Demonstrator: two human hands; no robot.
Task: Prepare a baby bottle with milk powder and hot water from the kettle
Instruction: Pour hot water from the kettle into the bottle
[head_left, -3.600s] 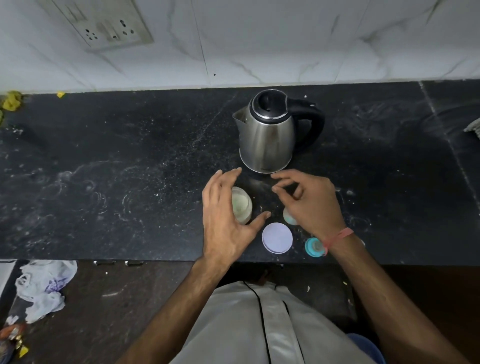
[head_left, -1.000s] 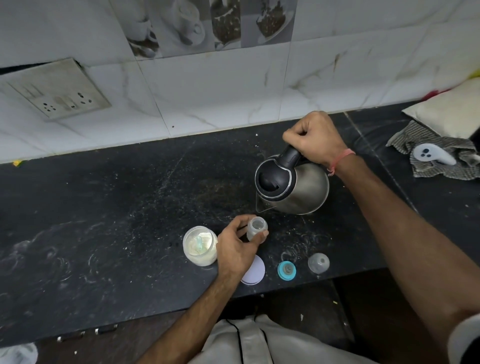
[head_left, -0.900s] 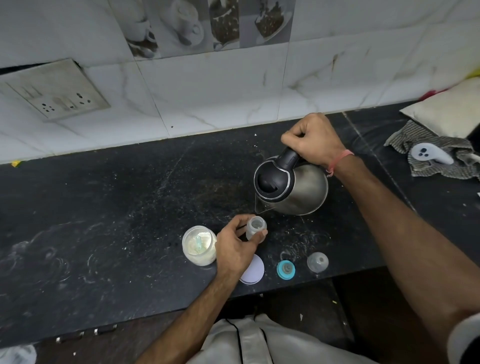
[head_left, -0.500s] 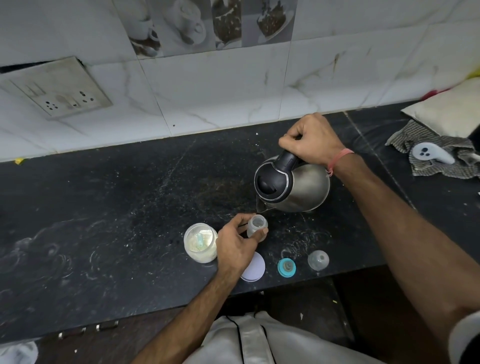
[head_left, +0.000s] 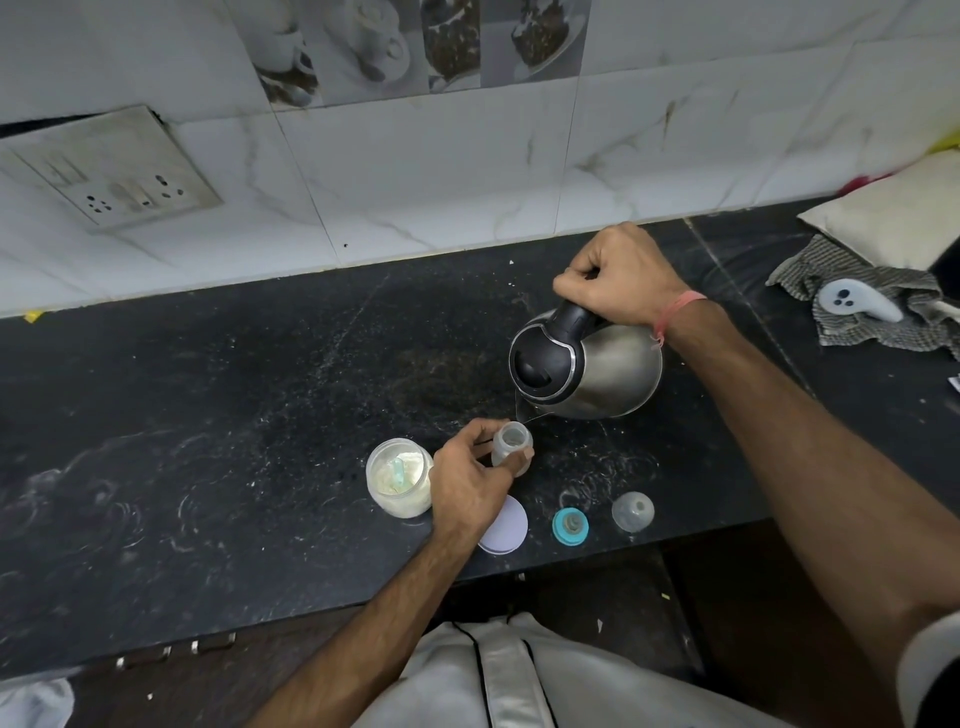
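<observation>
My right hand (head_left: 621, 280) grips the black handle of the steel kettle (head_left: 602, 371), which is tilted with its spout just above the open baby bottle (head_left: 510, 441). The small clear bottle stands upright on the black counter (head_left: 208, 415), and my left hand (head_left: 470, 486) holds it between thumb and fingers. An open jar of milk powder (head_left: 399, 483) with a pale green scoop inside stands just left of that hand. The jar's white lid (head_left: 506, 527), the teal bottle ring with teat (head_left: 570, 526) and the clear bottle cap (head_left: 632, 512) lie near the front edge.
A checked cloth (head_left: 862, 306) with a white controller-like object (head_left: 857, 304) on it lies at the right, beside a pale cushion (head_left: 904, 213). A wall socket plate (head_left: 109, 171) sits on the tiled wall at the left. The counter's front edge runs just below the lid.
3.6 s ago the kettle stood upright and both hands were by the jar. Since then my right hand lifted and tilted the kettle; in the last second its spout moved slightly closer to the bottle.
</observation>
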